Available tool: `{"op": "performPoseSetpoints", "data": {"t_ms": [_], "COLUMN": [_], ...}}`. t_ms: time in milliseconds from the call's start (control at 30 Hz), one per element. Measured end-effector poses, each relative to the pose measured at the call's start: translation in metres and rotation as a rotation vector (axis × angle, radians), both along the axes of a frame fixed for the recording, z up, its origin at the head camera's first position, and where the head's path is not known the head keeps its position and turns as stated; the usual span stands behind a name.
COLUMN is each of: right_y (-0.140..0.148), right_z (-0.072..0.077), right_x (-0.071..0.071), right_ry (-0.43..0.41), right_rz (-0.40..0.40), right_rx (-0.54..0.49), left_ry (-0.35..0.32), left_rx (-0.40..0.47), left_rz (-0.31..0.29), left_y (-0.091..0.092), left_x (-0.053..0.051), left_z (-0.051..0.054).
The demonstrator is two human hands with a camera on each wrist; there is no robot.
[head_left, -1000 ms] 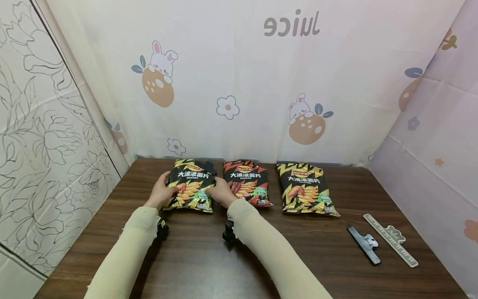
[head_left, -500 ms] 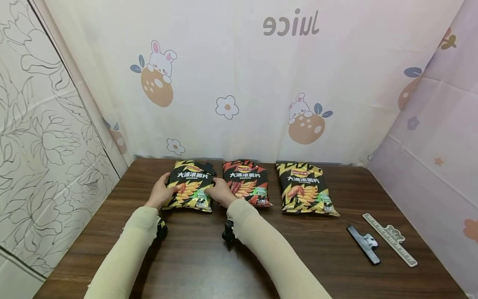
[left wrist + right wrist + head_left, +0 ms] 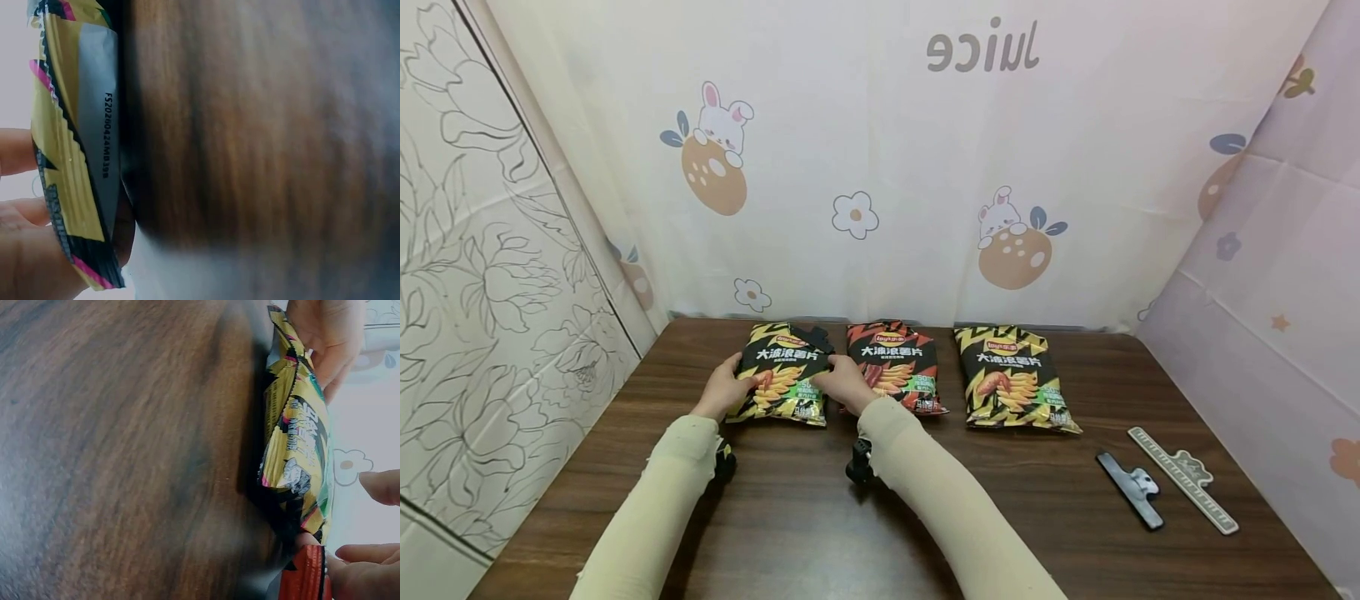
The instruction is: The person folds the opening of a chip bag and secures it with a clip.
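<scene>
In the head view, a yellow-and-black bag of chips [image 3: 778, 375] lies at the back left of the table, a black clip [image 3: 812, 337] across its top right corner. My left hand [image 3: 724, 390] grips the bag's left side, thumb over the front; the left wrist view shows the fingers [image 3: 25, 250] around its end. At the right side, my right hand [image 3: 842, 382] holds the bag's edge. In the right wrist view its thumb [image 3: 381, 487] is above and a fingertip reaches beneath the bag. The right hand partly covers a red bag of chips [image 3: 898, 367] beside it.
Another yellow-and-black bag of chips [image 3: 1011, 379] lies farther right. A dark grey clip [image 3: 1129, 492] and a longer pale clip [image 3: 1183, 482] lie at the table's right. Behind the wooden table [image 3: 790, 533] hangs a printed curtain [image 3: 865, 125].
</scene>
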State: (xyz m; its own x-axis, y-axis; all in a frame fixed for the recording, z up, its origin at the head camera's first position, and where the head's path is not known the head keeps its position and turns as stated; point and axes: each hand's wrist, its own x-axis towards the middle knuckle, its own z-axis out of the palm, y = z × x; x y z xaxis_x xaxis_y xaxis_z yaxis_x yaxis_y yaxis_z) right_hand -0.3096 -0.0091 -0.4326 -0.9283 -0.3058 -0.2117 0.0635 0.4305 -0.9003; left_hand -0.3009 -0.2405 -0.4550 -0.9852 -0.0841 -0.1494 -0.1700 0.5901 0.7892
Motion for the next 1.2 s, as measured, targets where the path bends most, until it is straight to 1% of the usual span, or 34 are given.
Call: {"op": "performPoseSetpoints", "data": {"t_ms": [200, 333, 433, 567, 633, 700, 800, 933, 1000, 1133, 1200], "right_y": [0.003, 0.008, 0.014, 0.024, 0.031, 0.039, 0.053, 0.071, 0.079, 0.097, 0.106], "right_z": [0.003, 0.009, 0.015, 0.022, 0.025, 0.028, 0.032, 0.035, 0.037, 0.041, 0.042], "right_x": [0.002, 0.004, 0.004, 0.003, 0.003, 0.003, 0.002, 0.0, 0.001, 0.0, 0.0], "right_ry": [-0.007, -0.021, -0.047, -0.065, -0.053, -0.042, -0.011, 0.028, 0.043, 0.065, 0.071], "right_rz": [-0.001, 0.014, 0.028, 0.032, 0.024, 0.009, -0.012, -0.024, -0.028, -0.049, -0.059], "right_rx": [-0.025, -0.036, -0.08, -0.136, -0.131, -0.123, -0.1, -0.048, -0.039, -0.055, -0.073], "left_ry": [-0.013, -0.017, -0.016, 0.002, 0.028, 0.065, 0.112, 0.141, 0.148, 0.174, 0.18], "left_rx": [0.002, 0.004, 0.003, -0.007, -0.022, -0.049, -0.071, -0.077, -0.077, -0.043, -0.013], "left_rz": [-0.002, 0.006, 0.007, 0.018, 0.024, 0.026, 0.012, -0.021, -0.037, -0.08, -0.1], "left_y": [0.002, 0.003, 0.004, 0.009, 0.012, 0.017, 0.025, 0.04, 0.048, 0.066, 0.075], "left_x": [0.001, 0.002, 0.003, 0.006, 0.007, 0.008, 0.009, 0.012, 0.014, 0.016, 0.017], "left_z": [0.001, 0.002, 0.004, 0.008, 0.011, 0.015, 0.021, 0.031, 0.035, 0.041, 0.043]}}
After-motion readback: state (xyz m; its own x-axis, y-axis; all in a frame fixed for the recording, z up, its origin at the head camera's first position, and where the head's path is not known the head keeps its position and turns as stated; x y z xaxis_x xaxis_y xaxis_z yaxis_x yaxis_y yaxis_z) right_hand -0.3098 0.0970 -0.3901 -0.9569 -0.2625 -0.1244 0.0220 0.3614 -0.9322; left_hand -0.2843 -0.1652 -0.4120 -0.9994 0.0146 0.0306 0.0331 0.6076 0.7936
